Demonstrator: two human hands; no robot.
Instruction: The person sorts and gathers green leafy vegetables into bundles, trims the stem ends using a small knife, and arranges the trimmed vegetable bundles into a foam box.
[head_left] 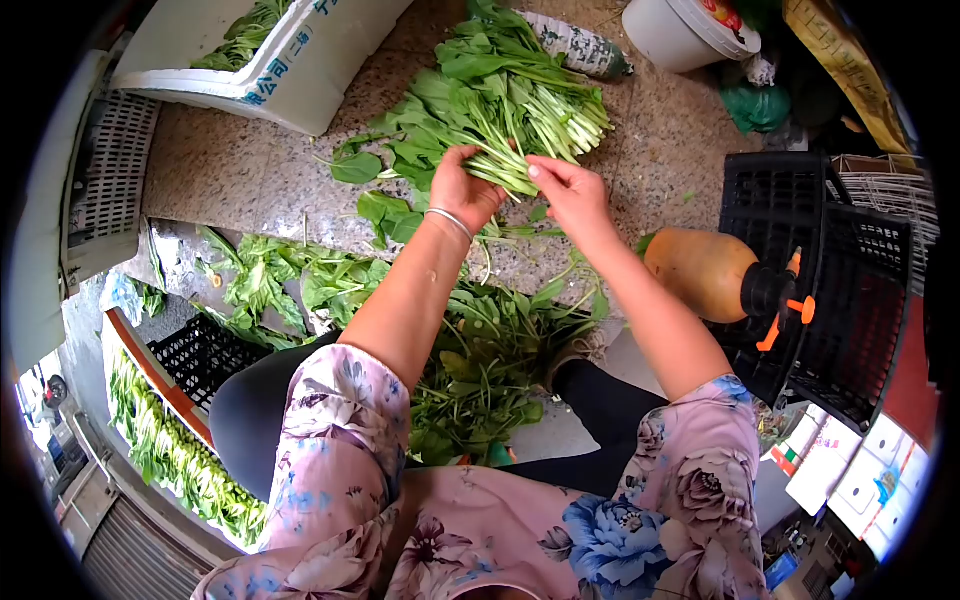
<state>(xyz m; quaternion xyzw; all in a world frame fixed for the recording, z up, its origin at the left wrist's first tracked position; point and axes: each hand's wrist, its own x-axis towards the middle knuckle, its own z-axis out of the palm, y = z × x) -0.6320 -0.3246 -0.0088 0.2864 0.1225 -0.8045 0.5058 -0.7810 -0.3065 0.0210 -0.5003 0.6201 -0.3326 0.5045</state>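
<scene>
A small bunch of leafy greens (508,170) lies in my left hand (466,188), its pale stems pointing right and its leaves to the left. The fingers of that hand curl round the bunch from below. With thumb and fingers pinched together, my right hand (573,190) touches the stem ends. Just beyond both hands a large pile of the same greens (500,75) rests on the speckled stone ledge (270,180). Loose leaves (385,212) are scattered beside my left wrist.
A white foam box (320,65) stands at the back left, a white bucket (680,35) at the back right. An orange spray bottle (700,272) and black crates (850,310) are on the right. More greens (470,370) lie between my legs.
</scene>
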